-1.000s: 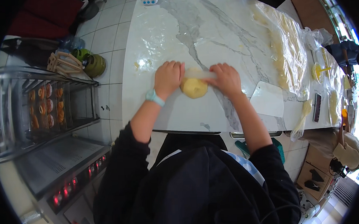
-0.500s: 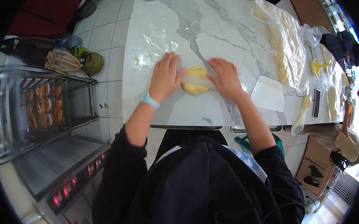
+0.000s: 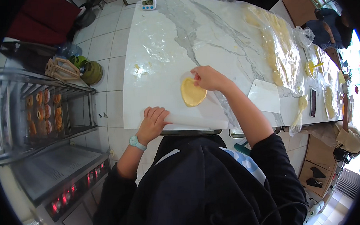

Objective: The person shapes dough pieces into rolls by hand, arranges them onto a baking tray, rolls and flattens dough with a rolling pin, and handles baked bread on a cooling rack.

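Note:
Flattened yellow dough (image 3: 192, 94) lies in an oval on the marble worktop (image 3: 156, 52). My right hand (image 3: 206, 77) pinches the dough's upper right edge with closed fingers. My left hand (image 3: 153, 122), below and left of the dough, is wrapped over the end of a white rolling pin (image 3: 196, 121) lying along the front edge. To the right of my right hand is a white flat scraper (image 3: 264, 96).
Plastic-covered dough (image 3: 278, 50) lies at the right, near a yellow-handled tool in a container (image 3: 311, 67) and a dark phone (image 3: 313, 103). A timer (image 3: 148, 4) sits at the back. A pastry rack (image 3: 9, 113) stands left. Two people (image 3: 330, 25) (image 3: 348, 138) are at the right.
The rolling pin has come off the dough toward the front edge with my left hand. My right hand left the pin and took the dough's edge. The dough is flatter.

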Tool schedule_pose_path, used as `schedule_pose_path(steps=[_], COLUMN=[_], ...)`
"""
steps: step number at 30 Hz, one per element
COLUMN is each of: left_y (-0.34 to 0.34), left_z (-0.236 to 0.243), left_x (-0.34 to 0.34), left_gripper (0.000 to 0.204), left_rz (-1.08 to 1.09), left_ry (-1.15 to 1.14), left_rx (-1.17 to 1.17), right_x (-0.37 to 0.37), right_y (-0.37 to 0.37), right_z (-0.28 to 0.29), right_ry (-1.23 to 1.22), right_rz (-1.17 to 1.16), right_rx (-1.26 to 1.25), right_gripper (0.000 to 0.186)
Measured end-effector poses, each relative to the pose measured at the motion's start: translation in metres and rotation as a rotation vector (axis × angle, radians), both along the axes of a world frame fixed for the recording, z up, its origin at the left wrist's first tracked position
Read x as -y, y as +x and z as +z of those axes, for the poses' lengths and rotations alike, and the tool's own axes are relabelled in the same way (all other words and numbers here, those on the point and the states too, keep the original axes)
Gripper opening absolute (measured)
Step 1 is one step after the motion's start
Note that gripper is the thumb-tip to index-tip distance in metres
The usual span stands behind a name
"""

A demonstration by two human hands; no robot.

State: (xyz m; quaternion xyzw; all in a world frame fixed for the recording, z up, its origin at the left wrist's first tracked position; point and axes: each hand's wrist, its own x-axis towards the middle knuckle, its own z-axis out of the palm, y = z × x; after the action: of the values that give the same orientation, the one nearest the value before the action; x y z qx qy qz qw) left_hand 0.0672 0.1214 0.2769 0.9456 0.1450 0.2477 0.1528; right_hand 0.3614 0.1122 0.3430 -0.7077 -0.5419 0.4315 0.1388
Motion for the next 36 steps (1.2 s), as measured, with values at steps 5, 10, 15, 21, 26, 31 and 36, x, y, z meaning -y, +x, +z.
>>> schedule_pose_path(steps=[5,10,15,21,26,31,36], left_y=[-0.02,-0.017,-0.022,-0.02,-0.02,-0.021,-0.016], left_z=[-0.006,-0.014,-0.012,-0.009,-0.009,-0.007,-0.006], left_x=[-0.002,-0.006,-0.005,-0.006,-0.006,-0.005,-0.004], left_gripper=[0.054,0.053,0.049,0.049,0.048,0.047,0.043], left_rz=[0.06,0.059,0.043,0.024,0.036,0.044,0.04], left_ry=[-0.058,-0.059,-0.078,-0.091,-0.119,-0.12,-0.114], left_rx=[-0.003,0.046,0.021,0.016,0.022,0.034,0.022], right_x=[0.013,0.037,0.055,0.065,0.068,0.068,0.082], right_y=[-0.022,-0.037,-0.05,-0.007,0.016,0.044,0.057], right_z=[-0.001,-0.018,0.016,0.054,0.09,0.106,-0.013], right_ry=[0.166,0.51,0.333,0.262,0.226,0.487,0.621], right_rz=[0.163,0.14,0.063,-0.188,-0.333,-0.49,-0.17], right_rx=[0.488,0.375,0.317,-0.004,-0.02,0.199,0.668], right_gripper=[0.034,0.025,0.013,0.017,0.019,0.017,0.031])
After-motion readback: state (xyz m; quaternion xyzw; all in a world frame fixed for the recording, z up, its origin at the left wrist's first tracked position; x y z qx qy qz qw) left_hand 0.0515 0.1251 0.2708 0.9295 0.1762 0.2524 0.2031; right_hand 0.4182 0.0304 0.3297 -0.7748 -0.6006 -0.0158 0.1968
